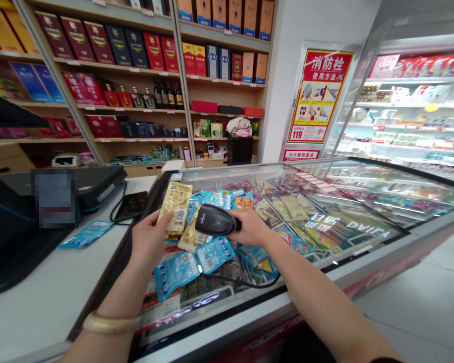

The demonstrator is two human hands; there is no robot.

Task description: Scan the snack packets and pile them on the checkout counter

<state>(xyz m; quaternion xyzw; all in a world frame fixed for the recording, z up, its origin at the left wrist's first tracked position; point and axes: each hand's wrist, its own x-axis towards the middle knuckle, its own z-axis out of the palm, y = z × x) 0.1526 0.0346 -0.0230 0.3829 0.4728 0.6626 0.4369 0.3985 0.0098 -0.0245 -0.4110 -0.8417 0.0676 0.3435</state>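
Observation:
My left hand (148,241) is closed on a gold snack packet (175,205), held upright above the glass lid of a chest freezer (348,262). My right hand (249,227) grips a black barcode scanner (215,220), its head turned toward the gold packet and close beside it. Under both hands, several blue packets (176,272) and gold packets (189,237) lie scattered on the glass. The scanner's black cable (242,283) trails across the lid below my right wrist.
A white counter (41,302) at the left carries a black till screen (11,237), a black pad (130,204) and one blue packet (86,234). Shelves of boxed bottles (136,75) fill the back wall. A chilled display case (412,111) stands at the right.

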